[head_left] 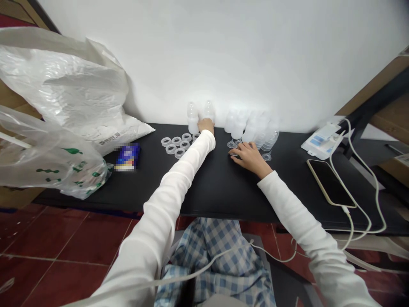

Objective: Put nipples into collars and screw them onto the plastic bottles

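Observation:
My left hand [207, 124] reaches to the back of the black table, its fingers wrapped round the lower part of an upright clear baby bottle [208, 107]. A second assembled-looking bottle [192, 117] stands just to its left, against the wall. Below my left forearm's far end lie several translucent collar rings [171, 149], some partly hidden by the sleeve. My right hand [251, 157] rests low over the table, palm down with fingers apart, above clear silicone teats [231, 144]. One teat [266, 156] lies to the right of this hand. Behind it stand several frosted bottle bodies [252, 125].
White plastic bags [64, 94] fill the left end, with a blue packet [128, 156] in front. At right lie a charging phone [330, 183], a white box-like device [322, 140] and loose white cables [377, 192]. The white wall bounds the table's back.

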`<state>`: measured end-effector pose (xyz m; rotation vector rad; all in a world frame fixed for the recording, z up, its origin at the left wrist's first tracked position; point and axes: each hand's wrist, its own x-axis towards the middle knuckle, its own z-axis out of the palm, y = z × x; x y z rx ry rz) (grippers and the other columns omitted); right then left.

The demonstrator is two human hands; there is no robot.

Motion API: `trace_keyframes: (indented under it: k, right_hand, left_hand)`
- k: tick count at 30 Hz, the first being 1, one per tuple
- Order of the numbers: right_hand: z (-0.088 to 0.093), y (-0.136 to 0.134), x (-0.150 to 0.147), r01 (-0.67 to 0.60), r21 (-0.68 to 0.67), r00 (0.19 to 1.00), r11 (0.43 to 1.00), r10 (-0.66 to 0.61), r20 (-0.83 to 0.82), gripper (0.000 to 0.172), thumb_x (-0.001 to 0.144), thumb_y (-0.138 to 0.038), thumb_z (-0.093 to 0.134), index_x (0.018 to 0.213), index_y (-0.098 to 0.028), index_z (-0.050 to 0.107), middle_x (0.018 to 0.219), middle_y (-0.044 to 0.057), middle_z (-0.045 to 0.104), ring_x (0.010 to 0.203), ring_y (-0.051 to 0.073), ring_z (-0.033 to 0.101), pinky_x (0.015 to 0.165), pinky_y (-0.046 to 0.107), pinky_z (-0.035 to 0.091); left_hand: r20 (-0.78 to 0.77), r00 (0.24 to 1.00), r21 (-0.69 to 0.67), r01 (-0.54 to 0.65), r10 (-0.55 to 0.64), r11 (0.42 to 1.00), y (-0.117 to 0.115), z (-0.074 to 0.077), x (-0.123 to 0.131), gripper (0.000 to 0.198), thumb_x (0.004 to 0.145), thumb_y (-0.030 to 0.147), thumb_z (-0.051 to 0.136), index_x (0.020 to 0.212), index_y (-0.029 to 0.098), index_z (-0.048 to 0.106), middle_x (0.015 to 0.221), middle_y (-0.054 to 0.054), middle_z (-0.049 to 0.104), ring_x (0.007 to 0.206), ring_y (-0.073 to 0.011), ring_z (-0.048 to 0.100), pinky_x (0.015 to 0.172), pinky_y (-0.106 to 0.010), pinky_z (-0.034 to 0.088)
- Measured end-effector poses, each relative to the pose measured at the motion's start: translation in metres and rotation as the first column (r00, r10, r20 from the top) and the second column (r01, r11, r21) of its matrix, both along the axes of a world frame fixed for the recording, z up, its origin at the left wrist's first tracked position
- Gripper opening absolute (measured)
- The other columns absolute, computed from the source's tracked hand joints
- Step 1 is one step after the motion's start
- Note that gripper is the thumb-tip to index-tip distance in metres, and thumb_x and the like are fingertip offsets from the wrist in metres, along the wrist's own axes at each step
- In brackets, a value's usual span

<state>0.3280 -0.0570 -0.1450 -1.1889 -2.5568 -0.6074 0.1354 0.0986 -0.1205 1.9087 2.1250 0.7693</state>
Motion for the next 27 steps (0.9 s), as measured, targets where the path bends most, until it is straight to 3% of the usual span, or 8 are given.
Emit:
trace_keyframes:
  k: [5,10,13,16,18,23,25,27]
  right_hand:
    - [0.001,0.001,-0.001,0.010,0.024,1.000,1.000,-0.009,-0.025,0.024,0.103,-0.027,0.048,0.108,-0.022,0.071,0.095,0.009,0.068,0.089,0.024,0.054,0.089,0.039,0.030]
    - [0.003,-0.002,-0.006,0.031,0.064,0.992,0.998,-0.022,-0.123,0.033,0.106,-0.024,0.040,0.121,-0.025,0.069,0.092,0.008,0.069,0.088,0.023,0.056,0.089,0.039,0.030]
    - [0.003,-0.004,-0.010,0.035,0.059,0.982,0.998,-0.023,-0.190,0.037,0.105,-0.019,0.036,0.127,-0.026,0.066,0.095,0.008,0.070,0.090,0.023,0.058,0.089,0.038,0.030]
    - [0.000,-0.005,-0.016,0.016,0.011,0.959,1.000,-0.013,-0.284,0.036,0.106,-0.020,0.034,0.124,-0.023,0.066,0.097,0.008,0.073,0.091,0.024,0.060,0.089,0.038,0.031]
    - [-0.003,-0.006,-0.020,-0.007,-0.026,0.932,1.000,-0.003,-0.362,0.034,0.107,-0.023,0.033,0.121,-0.022,0.065,0.102,0.008,0.075,0.091,0.023,0.062,0.089,0.038,0.032]
    - [-0.007,-0.006,-0.026,-0.036,-0.088,0.868,0.995,-0.013,-0.496,0.034,0.109,-0.032,0.032,0.119,-0.020,0.061,0.111,0.010,0.076,0.094,0.023,0.067,0.090,0.037,0.034]
    - [-0.007,-0.005,-0.026,-0.027,-0.106,0.853,0.994,-0.033,-0.520,0.034,0.108,-0.032,0.031,0.121,-0.018,0.059,0.106,0.010,0.076,0.092,0.023,0.067,0.090,0.037,0.035]
    - [-0.006,-0.005,-0.025,-0.014,-0.124,0.837,0.992,-0.056,-0.544,0.034,0.108,-0.033,0.031,0.122,-0.018,0.058,0.102,0.011,0.075,0.087,0.023,0.067,0.090,0.038,0.036]
  left_hand:
    - [0.013,1.000,0.033,-0.003,0.002,0.999,-0.012,0.001,0.002,0.013,0.090,0.016,0.063,0.090,0.006,0.072,0.090,-0.021,0.070,0.107,-0.0399,0.068,0.088,-0.050,0.051]
    - [-0.153,0.980,0.198,0.157,-0.127,0.968,-0.086,0.001,-0.013,0.032,0.101,0.031,0.049,0.102,0.008,0.070,0.107,-0.023,0.067,0.114,-0.0361,0.063,0.097,-0.046,0.049]
    - [-0.308,0.945,0.182,0.174,-0.112,0.968,-0.134,-0.007,-0.035,0.033,0.101,0.028,0.043,0.115,0.007,0.065,0.120,-0.025,0.063,0.116,-0.0360,0.060,0.100,-0.046,0.048]
    - [-0.393,0.913,0.127,0.173,-0.110,0.977,-0.159,-0.023,-0.052,0.035,0.097,0.026,0.051,0.123,0.004,0.060,0.128,-0.028,0.059,0.119,-0.0399,0.058,0.097,-0.048,0.049]
    - [-0.388,0.904,0.114,0.241,-0.180,0.964,-0.163,-0.032,-0.055,0.032,0.096,0.019,0.050,0.124,0.007,0.058,0.127,-0.026,0.060,0.113,-0.0365,0.061,0.094,-0.046,0.050]
    - [-0.173,0.868,0.216,0.494,-0.465,0.842,-0.148,-0.044,-0.045,0.019,0.093,0.011,0.052,0.110,0.014,0.060,0.123,-0.018,0.062,0.119,-0.0294,0.059,0.105,-0.044,0.048]
    - [0.049,0.836,0.246,0.521,-0.547,0.817,-0.142,-0.044,-0.043,0.011,0.092,0.016,0.059,0.103,0.018,0.058,0.120,-0.013,0.064,0.117,-0.0254,0.061,0.107,-0.043,0.048]
    - [0.356,0.765,0.243,0.478,-0.536,0.844,-0.138,-0.043,-0.042,0.012,0.091,0.024,0.065,0.098,0.020,0.056,0.111,-0.009,0.068,0.106,-0.0213,0.065,0.103,-0.041,0.051]
